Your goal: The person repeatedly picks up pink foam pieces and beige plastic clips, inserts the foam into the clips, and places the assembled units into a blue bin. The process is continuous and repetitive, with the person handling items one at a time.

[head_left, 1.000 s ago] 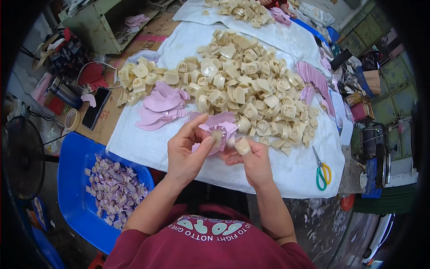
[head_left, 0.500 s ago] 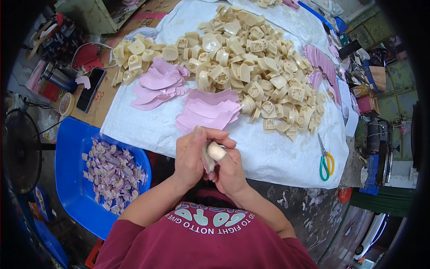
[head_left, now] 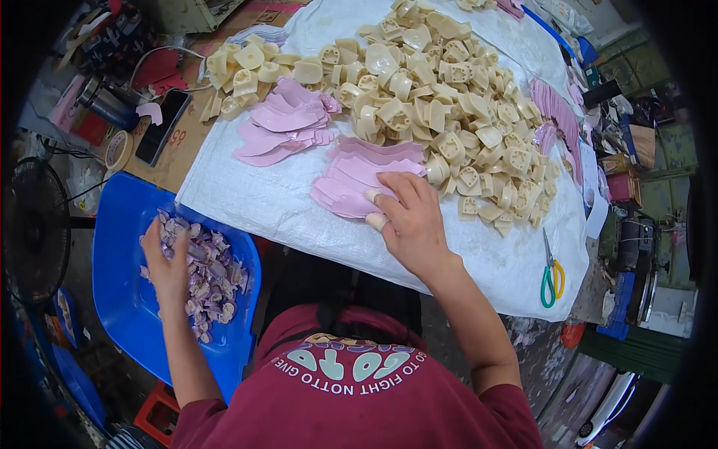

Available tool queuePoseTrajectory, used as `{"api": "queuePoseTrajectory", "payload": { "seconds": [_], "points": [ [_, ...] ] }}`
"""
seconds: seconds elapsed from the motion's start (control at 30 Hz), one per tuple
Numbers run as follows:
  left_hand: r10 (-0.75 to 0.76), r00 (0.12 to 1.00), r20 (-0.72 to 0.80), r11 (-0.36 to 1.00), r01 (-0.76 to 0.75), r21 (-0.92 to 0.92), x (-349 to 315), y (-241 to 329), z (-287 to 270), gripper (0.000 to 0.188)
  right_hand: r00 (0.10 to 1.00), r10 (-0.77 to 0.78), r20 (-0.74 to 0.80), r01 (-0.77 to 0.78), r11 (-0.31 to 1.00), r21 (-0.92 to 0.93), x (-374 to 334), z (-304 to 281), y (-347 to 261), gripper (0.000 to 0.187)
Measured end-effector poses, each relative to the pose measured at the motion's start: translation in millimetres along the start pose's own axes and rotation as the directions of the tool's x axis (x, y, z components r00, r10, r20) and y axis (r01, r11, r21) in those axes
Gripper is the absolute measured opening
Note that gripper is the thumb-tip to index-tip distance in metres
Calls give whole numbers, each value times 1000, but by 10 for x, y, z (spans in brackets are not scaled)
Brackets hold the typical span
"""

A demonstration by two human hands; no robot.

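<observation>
My left hand [head_left: 169,271] is down in the blue basin [head_left: 116,299], fingers apart, over a heap of small purple-and-cream pieces [head_left: 215,288]. My right hand [head_left: 416,230] rests its fingertips on a stack of thin pink cut pieces [head_left: 342,179] at the near part of the table. Its fingers are spread, and pale covers sit on two of its digits. Behind that stack lies a second group of pink pieces [head_left: 284,123]. A large pile of beige moulded pieces, shaped like shoe heels [head_left: 479,123], spreads beyond my right hand.
A white woven sheet [head_left: 262,217] covers the table. Scissors with green and yellow handles [head_left: 552,278] lie near its right edge. At the left are a phone [head_left: 163,127], a tape roll [head_left: 118,150], a flask [head_left: 108,105] and a fan [head_left: 36,224]. More pink strips [head_left: 559,116] lie far right.
My hands were together at the table's front edge around a small piece. They have parted: the left moved down into the basin, the right forward onto the pink stack. The view has shifted slightly.
</observation>
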State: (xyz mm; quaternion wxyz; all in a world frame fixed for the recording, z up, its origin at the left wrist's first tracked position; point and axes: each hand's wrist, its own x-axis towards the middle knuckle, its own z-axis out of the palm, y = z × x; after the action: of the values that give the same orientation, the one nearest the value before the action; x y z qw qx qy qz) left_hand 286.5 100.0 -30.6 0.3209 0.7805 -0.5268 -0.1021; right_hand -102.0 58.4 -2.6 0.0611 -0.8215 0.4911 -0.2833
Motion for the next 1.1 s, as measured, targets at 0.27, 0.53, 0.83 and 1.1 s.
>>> {"api": "queuePoseTrajectory", "payload": {
  "seconds": [0.27,0.53,0.83,1.1],
  "points": [
    [613,790,20,581,-434,-689,-275,1778,810,34,961,249,-120,-182,896,406,-42,-105,154,24],
    [324,559,764,245,730,-638,-461,2080,1065,36,943,198,-269,-151,971,184,-212,-416,61,32],
    [359,615,702,-26,758,-651,-393,2215,1026,33,881,380,-283,-395,919,7,197,-345,920,31],
    [560,523,642,2,774,-633,-504,2667,1260,43,692,462,-555,-405,884,232,-658,-307,687,37]
  ]
}}
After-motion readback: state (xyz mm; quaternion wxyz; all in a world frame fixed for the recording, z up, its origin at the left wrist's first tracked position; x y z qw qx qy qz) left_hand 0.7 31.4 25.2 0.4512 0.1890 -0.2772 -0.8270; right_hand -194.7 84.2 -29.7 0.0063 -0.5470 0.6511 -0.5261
